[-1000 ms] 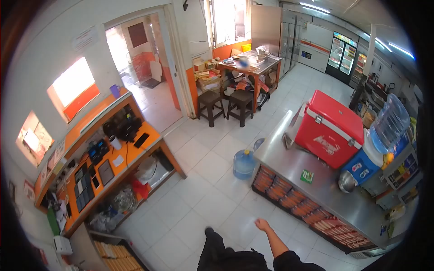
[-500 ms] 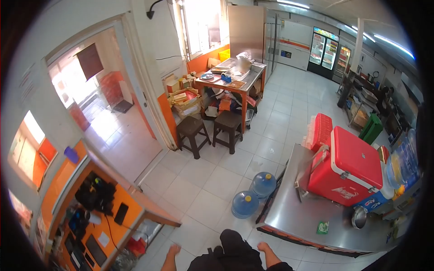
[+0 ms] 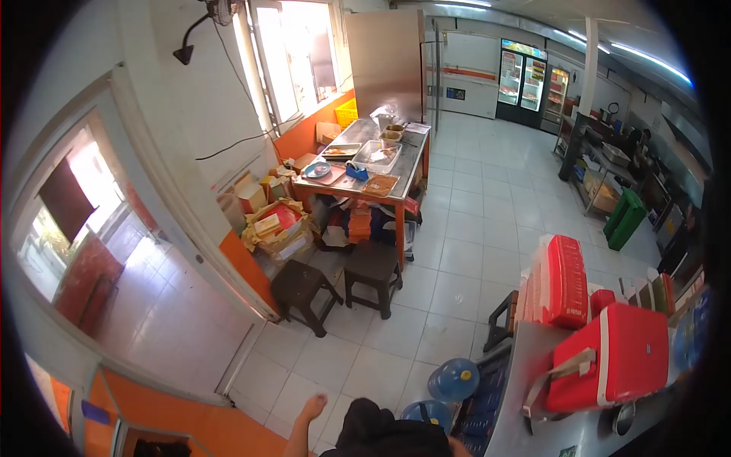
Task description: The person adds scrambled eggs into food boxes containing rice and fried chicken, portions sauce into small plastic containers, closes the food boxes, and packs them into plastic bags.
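My left hand (image 3: 314, 406) is low in the view over the white floor tiles, its fingers curled but too small to read, touching no object that I can see. Of my right arm only a bit of forearm shows at the bottom edge, and the hand is out of sight. Two blue water jugs, one of them (image 3: 454, 379) farther off, stand on the floor just ahead. Beside them on the right is the steel counter (image 3: 525, 381), which bears a red cooler (image 3: 620, 356) with a strap.
Two dark stools (image 3: 373, 274) stand before a cluttered table (image 3: 400, 206). An open doorway (image 3: 164, 305) is at the left, with an orange desk edge (image 3: 228, 419) below. A green bin (image 3: 626, 219) and glass-door fridges (image 3: 521, 80) are farther back right.
The view has moved forward; the table, stools and jugs look nearer, and the desk has slid toward the lower left. My left hand came into view and my right hand left it.
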A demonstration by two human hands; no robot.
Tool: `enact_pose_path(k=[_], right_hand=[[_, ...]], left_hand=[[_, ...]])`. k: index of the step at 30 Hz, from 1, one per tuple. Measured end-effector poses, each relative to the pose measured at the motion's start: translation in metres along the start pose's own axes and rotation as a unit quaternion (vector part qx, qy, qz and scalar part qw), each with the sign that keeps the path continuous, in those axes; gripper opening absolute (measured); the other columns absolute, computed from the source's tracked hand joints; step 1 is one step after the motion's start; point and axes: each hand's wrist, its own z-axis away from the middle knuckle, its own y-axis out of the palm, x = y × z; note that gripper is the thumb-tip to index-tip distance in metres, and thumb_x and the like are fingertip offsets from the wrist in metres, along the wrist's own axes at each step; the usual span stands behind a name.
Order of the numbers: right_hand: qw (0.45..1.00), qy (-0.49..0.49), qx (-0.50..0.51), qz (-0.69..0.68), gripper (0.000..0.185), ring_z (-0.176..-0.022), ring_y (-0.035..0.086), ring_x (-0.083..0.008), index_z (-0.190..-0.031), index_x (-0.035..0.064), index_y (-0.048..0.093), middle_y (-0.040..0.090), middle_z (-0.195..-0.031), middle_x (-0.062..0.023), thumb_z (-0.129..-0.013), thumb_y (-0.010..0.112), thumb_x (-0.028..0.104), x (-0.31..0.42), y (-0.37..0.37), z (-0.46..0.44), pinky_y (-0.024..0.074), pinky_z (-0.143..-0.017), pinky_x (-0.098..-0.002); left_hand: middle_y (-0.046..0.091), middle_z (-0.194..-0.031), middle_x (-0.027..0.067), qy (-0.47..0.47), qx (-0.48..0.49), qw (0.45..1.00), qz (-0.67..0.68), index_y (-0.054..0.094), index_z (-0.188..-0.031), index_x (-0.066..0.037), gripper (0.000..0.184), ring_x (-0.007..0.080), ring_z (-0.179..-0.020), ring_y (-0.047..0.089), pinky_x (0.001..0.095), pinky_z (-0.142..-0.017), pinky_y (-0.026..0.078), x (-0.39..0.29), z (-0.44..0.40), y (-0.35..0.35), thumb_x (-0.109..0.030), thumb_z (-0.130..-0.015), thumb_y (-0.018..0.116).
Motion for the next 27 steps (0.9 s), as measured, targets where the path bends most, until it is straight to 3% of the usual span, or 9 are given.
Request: enact_pose_path(k=[3, 4, 11, 13, 16, 18, 19, 23, 27], right_hand=[[0.985, -0.012, -0.122, -0.122, 0.037, -0.094, 0.065, -0.0385, -0.092, 0.0048, 0.071, 0.068, -0.095, -0.0221, -0.082, 0.059, 0.039, 0.1, -0.115, -0.128, 0.051, -0.082, -0.0463], [0.965, -0.098, -0.222, -0.102, 0.023, -0.067, 0.066, -0.0194, -0.092, 0.0033, 0.067, 0.069, -0.076, -0.0106, -0.089, 0.059, 0.025, 0.121, -0.149, -0.172, 0.0521, -0.062, -0.0337], [0.928, -0.147, -0.195, -0.281, 0.016, -0.073, 0.065, -0.015, -0.096, 0.0024, 0.067, 0.069, -0.079, -0.0071, -0.088, 0.059, 0.014, 0.294, -0.385, -0.354, 0.0528, -0.065, -0.0303], [0.925, -0.175, -0.218, -0.258, 0.019, -0.073, 0.067, -0.0206, -0.091, 0.0076, 0.069, 0.07, -0.083, -0.0073, -0.085, 0.061, 0.024, 0.345, -0.437, -0.377, 0.0513, -0.069, -0.037], [0.93, -0.171, -0.283, -0.161, 0.019, -0.078, 0.066, -0.024, -0.087, 0.0118, 0.07, 0.07, -0.083, -0.0064, -0.082, 0.065, 0.03, 0.418, -0.513, -0.419, 0.0466, -0.078, -0.0418], [0.92, -0.173, -0.346, -0.064, 0.017, -0.083, 0.064, -0.0246, -0.084, 0.0137, 0.07, 0.068, -0.083, -0.0059, -0.08, 0.069, 0.031, 0.455, -0.561, -0.448, 0.0436, -0.083, -0.0425], [0.903, -0.188, -0.386, -0.01, 0.017, -0.086, 0.063, -0.025, -0.082, 0.0147, 0.07, 0.067, -0.084, -0.0058, -0.078, 0.072, 0.032, 0.481, -0.594, -0.463, 0.0425, -0.084, -0.0426], [0.861, -0.224, -0.455, 0.038, 0.021, -0.096, 0.056, -0.0268, -0.075, 0.0147, 0.065, 0.062, -0.089, -0.0067, -0.074, 0.074, 0.034, 0.569, -0.725, -0.556, 0.0366, -0.089, -0.0428], [0.825, -0.302, -0.467, 0.098, 0.015, -0.096, 0.056, -0.0275, -0.074, 0.0116, 0.063, 0.061, -0.095, -0.0068, -0.078, 0.07, 0.025, 0.673, -0.879, -0.671, 0.038, -0.088, -0.0436]], left_hand=[[0.062, -0.119, 0.0219, -0.179, 0.238, 0.944, -0.141, 0.062, -0.117, -0.003, 0.047, 0.0364, -0.116, 0.057, 0.0443, -0.096, 0.046, 0.102, 0.029, 0.028, -0.041, -0.091, 0.053], [0.062, -0.119, 0.0217, -0.237, 0.233, 0.935, -0.124, 0.062, -0.117, -0.003, 0.046, 0.0364, -0.115, 0.057, 0.0442, -0.096, 0.046, 0.088, 0.034, 0.018, -0.04, -0.092, 0.052], [0.063, -0.119, 0.0206, -0.374, 0.189, 0.901, -0.112, 0.062, -0.115, -0.001, 0.042, 0.0362, -0.113, 0.058, 0.0439, -0.095, 0.047, 0.052, -0.13, -0.085, -0.035, -0.094, 0.047], [0.063, -0.119, 0.0203, -0.347, 0.177, 0.907, -0.159, 0.062, -0.114, -0.001, 0.042, 0.0361, -0.112, 0.059, 0.0439, -0.094, 0.047, 0.065, -0.209, -0.121, -0.034, -0.095, 0.046], [0.063, -0.119, 0.0198, -0.147, 0.114, 0.91, -0.371, 0.062, -0.113, 0.0, 0.04, 0.0361, -0.111, 0.059, 0.0437, -0.093, 0.047, 0.089, -0.37, -0.161, -0.032, -0.096, 0.044], [0.064, -0.114, 0.0226, -0.194, -0.127, 0.971, -0.054, 0.06, -0.116, 0.001, 0.037, 0.0323, -0.11, 0.061, 0.0421, -0.094, 0.047, -0.025, -0.483, -0.187, -0.028, -0.095, 0.053], [0.065, -0.112, 0.0189, -0.078, -0.145, 0.982, 0.095, 0.059, -0.117, 0.001, 0.033, 0.026, -0.106, 0.062, 0.0364, -0.091, 0.048, -0.071, -0.536, -0.195, -0.024, -0.096, 0.056], [0.065, -0.109, 0.0107, 0.013, -0.124, 0.965, 0.23, 0.058, -0.118, 0.0, 0.027, 0.0168, -0.101, 0.062, 0.0295, -0.087, 0.049, -0.268, -0.663, -0.204, -0.018, -0.098, 0.054], [0.065, -0.105, 0.0061, -0.038, -0.108, 0.97, 0.215, 0.06, -0.115, -0.003, 0.029, 0.0129, -0.099, 0.06, 0.0292, -0.089, 0.047, -0.279, -0.715, -0.134, -0.026, -0.099, 0.055]])
